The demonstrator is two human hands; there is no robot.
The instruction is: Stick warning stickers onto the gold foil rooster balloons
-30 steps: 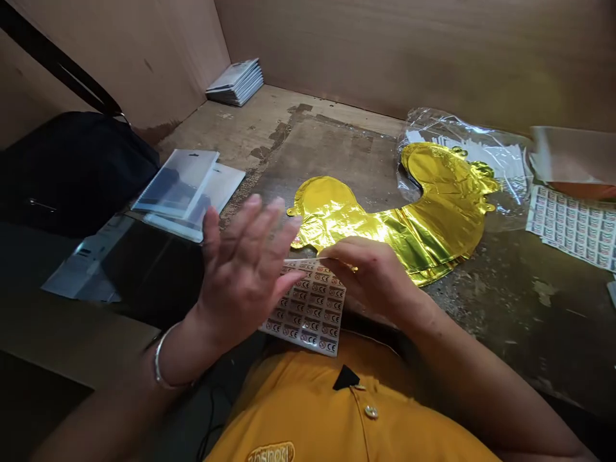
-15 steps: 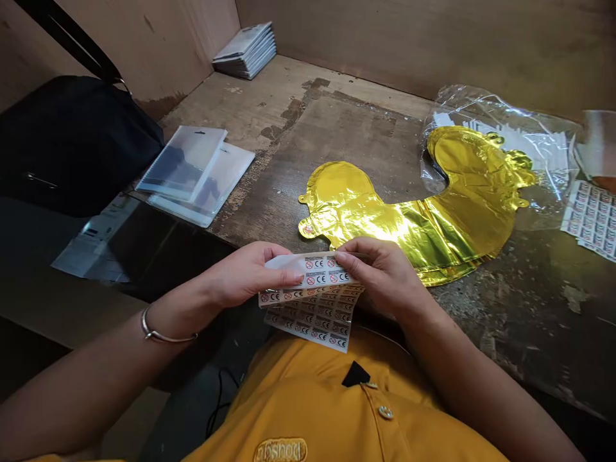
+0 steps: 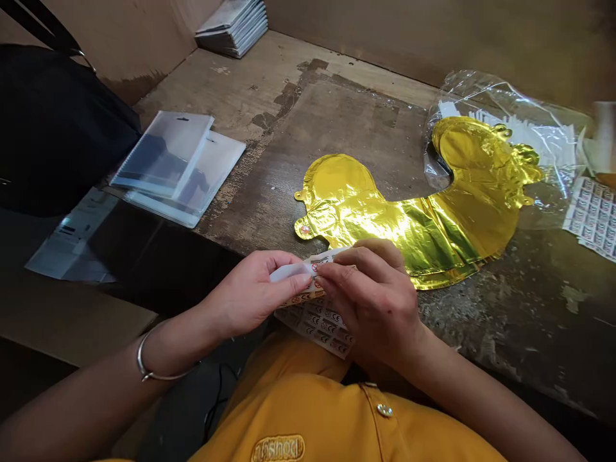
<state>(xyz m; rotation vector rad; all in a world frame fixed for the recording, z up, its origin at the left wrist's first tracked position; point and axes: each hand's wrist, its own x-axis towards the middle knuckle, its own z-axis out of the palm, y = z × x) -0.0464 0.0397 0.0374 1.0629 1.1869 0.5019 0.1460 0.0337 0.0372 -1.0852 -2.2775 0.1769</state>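
My left hand [image 3: 262,289] grips a folded sticker sheet [image 3: 332,333], thumb on top. The sheet is white with rows of small labels bearing CE marks and red circle signs, and its lower part hangs over my lap. My right hand [image 3: 373,295] pinches at the sheet's upper face, close to my left thumb; whether a label has lifted there is hidden by the fingers. Just beyond my hands lie flat gold foil balloons [image 3: 409,224], curved and stacked on the worn wooden table [image 3: 269,192].
Clear plastic sleeves [image 3: 163,157] lie at the table's left edge, beside a black bag [image 3: 62,128]. A stack of folded packets [image 3: 233,29] stands in the back corner. At the right are a clear bag with white strips [image 3: 553,144] and more sticker sheets [image 3: 591,215].
My right hand has shifted left across the sheet, its fingertips now beside my left thumb. The sheet is tilted and more covered by my hand. The view has turned slightly.
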